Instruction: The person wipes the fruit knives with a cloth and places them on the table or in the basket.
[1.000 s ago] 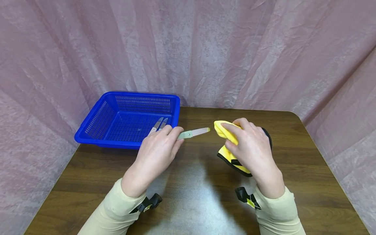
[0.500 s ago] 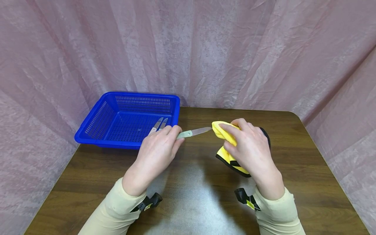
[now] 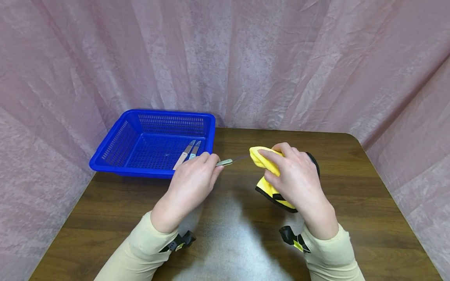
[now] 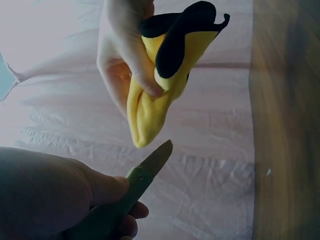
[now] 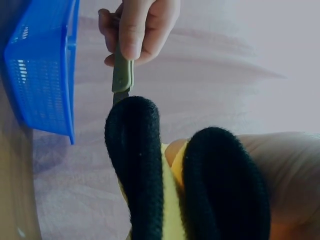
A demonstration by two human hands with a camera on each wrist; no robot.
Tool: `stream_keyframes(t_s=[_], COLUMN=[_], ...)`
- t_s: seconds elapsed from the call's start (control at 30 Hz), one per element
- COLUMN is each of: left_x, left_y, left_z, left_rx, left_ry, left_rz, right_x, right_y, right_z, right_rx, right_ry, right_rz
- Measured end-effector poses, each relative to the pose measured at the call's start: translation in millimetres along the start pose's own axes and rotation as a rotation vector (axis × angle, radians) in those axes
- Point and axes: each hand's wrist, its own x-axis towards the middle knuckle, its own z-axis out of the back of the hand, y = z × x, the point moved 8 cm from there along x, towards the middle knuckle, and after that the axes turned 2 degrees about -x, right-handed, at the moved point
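My left hand [image 3: 193, 181] grips a small knife by its pale green handle [image 3: 225, 162], its thin blade pointing right. In the left wrist view the knife's blade [image 4: 158, 157] shows bare, its tip just below the folded cloth. My right hand [image 3: 297, 177] pinches a yellow cloth [image 3: 265, 160] with black edging between thumb and fingers, a folded end sticking out toward the blade. Black edge folds [image 5: 135, 160] of the cloth hide part of the blade in the right wrist view.
A blue plastic basket [image 3: 121, 170] stands at the left back of the wooden table [image 3: 228, 218]. Two small knives [image 3: 186, 153] lie in it, near its right side. A pink curtain [image 3: 246, 66] hangs behind the table.
The knife has turned from showing its blade's flat side to nearly edge-on. Yellow at the blade's tip no longer shows. My right hand and the cloth have shifted slightly left, nearer the knife.
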Motion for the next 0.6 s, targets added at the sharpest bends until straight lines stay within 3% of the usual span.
stream_keyframes(t_s=[0.4, 0.6], left_x=[0.9, 0.4], left_y=[-6.3, -9.6], left_z=[-13.8, -22.2], left_rx=[0.027, -0.021], left_ry=[0.047, 0.073], left_rz=[0.02, 0.029], right_x=[-0.2, 0.0], right_y=[4.3, 8.1], right_z=[-3.3, -6.3], right_rx=[0.003, 0.013], right_ry=[0.016, 0.017], right_rz=[0.014, 0.03])
